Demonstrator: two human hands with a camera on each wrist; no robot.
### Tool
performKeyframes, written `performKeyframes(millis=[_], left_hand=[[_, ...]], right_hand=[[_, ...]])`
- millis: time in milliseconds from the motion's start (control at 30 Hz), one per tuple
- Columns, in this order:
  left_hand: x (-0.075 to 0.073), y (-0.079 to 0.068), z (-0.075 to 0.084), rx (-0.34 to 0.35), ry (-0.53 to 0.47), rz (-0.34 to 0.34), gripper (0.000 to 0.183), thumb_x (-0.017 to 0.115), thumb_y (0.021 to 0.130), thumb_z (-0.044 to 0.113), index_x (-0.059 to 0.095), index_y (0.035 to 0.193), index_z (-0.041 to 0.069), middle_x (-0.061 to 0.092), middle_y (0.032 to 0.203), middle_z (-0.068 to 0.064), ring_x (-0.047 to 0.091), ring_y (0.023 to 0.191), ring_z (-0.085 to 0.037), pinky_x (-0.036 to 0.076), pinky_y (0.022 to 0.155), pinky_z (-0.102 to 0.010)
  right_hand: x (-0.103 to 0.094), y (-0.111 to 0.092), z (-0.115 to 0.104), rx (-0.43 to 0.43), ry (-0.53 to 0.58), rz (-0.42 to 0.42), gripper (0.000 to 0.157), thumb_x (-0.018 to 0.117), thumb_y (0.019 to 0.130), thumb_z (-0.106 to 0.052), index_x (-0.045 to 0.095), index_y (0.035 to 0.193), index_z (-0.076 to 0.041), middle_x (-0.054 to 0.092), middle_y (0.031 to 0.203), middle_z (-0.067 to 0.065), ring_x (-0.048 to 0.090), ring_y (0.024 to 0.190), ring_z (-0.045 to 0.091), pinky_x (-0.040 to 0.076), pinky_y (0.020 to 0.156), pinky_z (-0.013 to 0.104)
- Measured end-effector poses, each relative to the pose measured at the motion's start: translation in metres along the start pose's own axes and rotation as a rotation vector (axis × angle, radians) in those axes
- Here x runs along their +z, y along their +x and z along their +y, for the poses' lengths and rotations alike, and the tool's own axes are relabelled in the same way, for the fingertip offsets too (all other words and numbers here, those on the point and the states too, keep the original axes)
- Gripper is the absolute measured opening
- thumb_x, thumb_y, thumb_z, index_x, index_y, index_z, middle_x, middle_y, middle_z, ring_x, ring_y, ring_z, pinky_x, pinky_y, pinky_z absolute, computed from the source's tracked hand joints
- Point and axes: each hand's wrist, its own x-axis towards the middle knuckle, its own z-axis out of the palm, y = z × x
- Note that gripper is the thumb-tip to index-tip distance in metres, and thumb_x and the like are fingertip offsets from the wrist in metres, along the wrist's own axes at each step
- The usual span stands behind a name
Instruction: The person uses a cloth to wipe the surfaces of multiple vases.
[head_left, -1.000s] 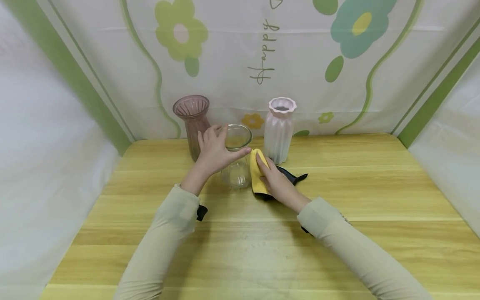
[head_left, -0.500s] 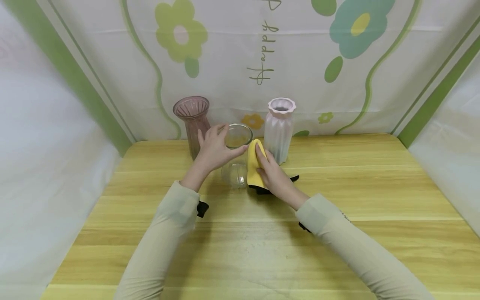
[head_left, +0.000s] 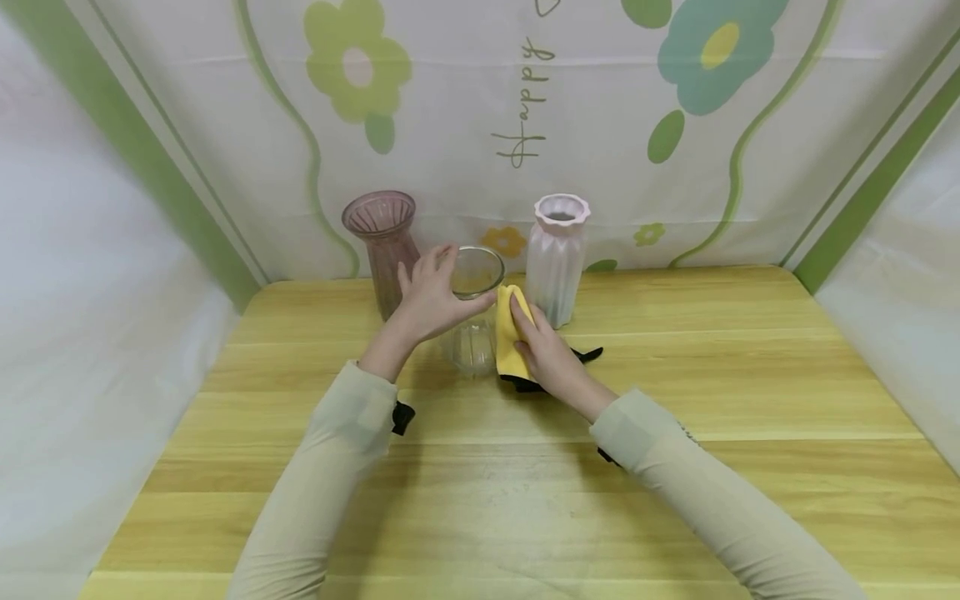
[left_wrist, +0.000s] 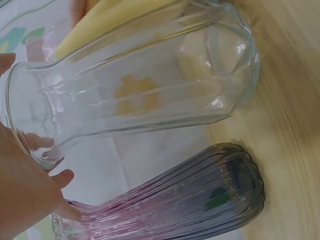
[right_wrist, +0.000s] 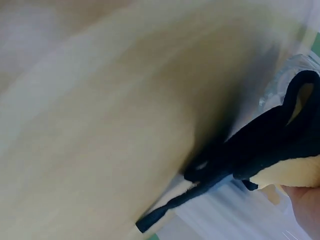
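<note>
A clear glass vase (head_left: pixel 472 346) with a flared rim stands upright on the table. My left hand (head_left: pixel 429 302) grips it near the top, thumb on the near right side and fingers round the neck; part of the rim is hidden behind the hand. In the left wrist view the vase's ribbed clear body (left_wrist: pixel 150 95) fills the middle. My right hand (head_left: pixel 553 357) holds a folded yellow cloth (head_left: pixel 510 343) with a dark side against the vase's right side. The right wrist view shows the cloth's dark underside (right_wrist: pixel 270 135) hanging in folds.
Behind my left hand stands a purple ribbed glass vase (head_left: pixel 381 229). To the right, behind the cloth, is a pink-and-white pleated vase (head_left: pixel 555 267). A flower-printed curtain (head_left: pixel 450 100) rises at the back edge of the wooden table (head_left: pixel 480 500).
My right hand has shifted the cloth slightly left and up along the vase, then a little back down. The left hand and the vases have stayed practically in place.
</note>
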Motion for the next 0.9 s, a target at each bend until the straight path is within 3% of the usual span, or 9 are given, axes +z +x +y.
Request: performKeyframes(millis=[200,333,467,600,900], left_hand=[[0.002,0.0,0.002,-0.013,0.013,0.027,0.097,0.056,0.084,0.064,0.02,0.153,0.006,0.016,0.156,-0.02,0.011,0.148,-0.032,-0.01,0.115,-0.064],[0.002,-0.001,0.003,-0.011,0.042,0.029,0.094,0.054,0.086,0.064,0.02,0.153,0.007,0.018,0.156,-0.02,0.014,0.147,-0.034,-0.009,0.115,-0.064],[0.0,-0.002,0.003,-0.011,0.06,0.025,0.091,0.054,0.086,0.063,0.024,0.152,0.007,0.022,0.155,-0.017,0.019,0.145,-0.038,-0.007,0.114,-0.066],[-0.004,-0.003,0.001,-0.006,0.07,0.007,0.09,0.054,0.086,0.062,0.026,0.151,0.007,0.024,0.155,-0.016,0.021,0.143,-0.04,-0.006,0.113,-0.068],[-0.011,-0.006,0.0,0.011,0.051,-0.056,0.089,0.054,0.088,0.056,0.019,0.153,0.005,0.018,0.159,-0.014,0.013,0.147,-0.04,-0.008,0.114,-0.067]], right_hand=[[0.005,-0.007,0.008,-0.023,-0.053,-0.01,0.065,0.052,0.095,-0.001,0.02,0.152,-0.003,0.022,0.154,0.027,0.055,0.115,0.046,0.054,0.085,0.047],[0.006,-0.007,0.01,-0.061,-0.065,0.028,0.065,0.054,0.094,0.001,0.023,0.151,-0.001,0.026,0.152,0.027,0.058,0.111,0.045,0.055,0.081,0.046],[0.004,-0.004,0.009,-0.105,-0.04,0.072,0.065,0.055,0.093,0.001,0.024,0.15,-0.001,0.028,0.151,0.027,0.054,0.118,0.045,0.055,0.088,0.046],[0.002,0.0,0.007,-0.125,-0.006,0.099,0.067,0.054,0.094,0.0,0.022,0.152,-0.005,0.026,0.151,0.027,0.048,0.126,0.045,0.053,0.092,0.046],[0.0,0.0,0.004,-0.108,0.03,0.088,0.064,0.055,0.094,-0.001,0.026,0.15,-0.006,0.026,0.152,0.027,0.053,0.119,0.047,0.055,0.088,0.047]])
